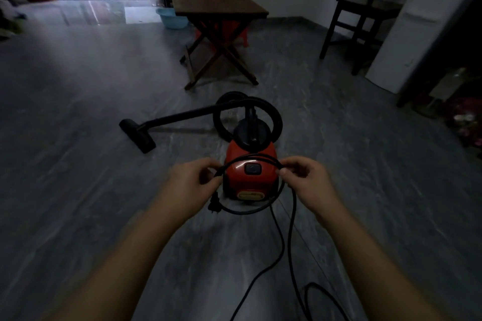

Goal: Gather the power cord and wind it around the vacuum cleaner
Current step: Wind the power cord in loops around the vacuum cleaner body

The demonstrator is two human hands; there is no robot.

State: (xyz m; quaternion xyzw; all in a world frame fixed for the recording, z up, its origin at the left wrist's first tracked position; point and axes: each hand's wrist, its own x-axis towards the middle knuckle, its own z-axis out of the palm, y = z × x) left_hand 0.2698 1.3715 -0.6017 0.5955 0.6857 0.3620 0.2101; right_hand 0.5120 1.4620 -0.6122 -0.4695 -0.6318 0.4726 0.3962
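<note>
through the head camera i see both bare hands held out over the grey stone-patterned floor [78, 138], just in front of the red canister vacuum cleaner [260, 150]. the left hand [189, 186] has thumb and fingers curled in a pinch on the thin black power cord [251, 157], close to the end where the black plug [214, 203] dangles just below it. the right hand [309, 185] pinches the same cord between thumb and bent fingers, on the other side of the vacuum. between my two grips the cord arches across the vacuum's top, just above its dark square button [252, 169]. a second length sags from the plug along the vacuum's near face toward the right. more cord drops from the right hand to the floor and snakes off the bottom edge. the vacuum stands on the floor, its black ribbed hose [277, 117] looped over the far end, and the black wand with floor nozzle [139, 135] lies out to the left. beyond stand a dark wooden folding table [219, 6], a pale blue plastic basin [172, 18] and a dark wooden chair [365, 8].
</note>
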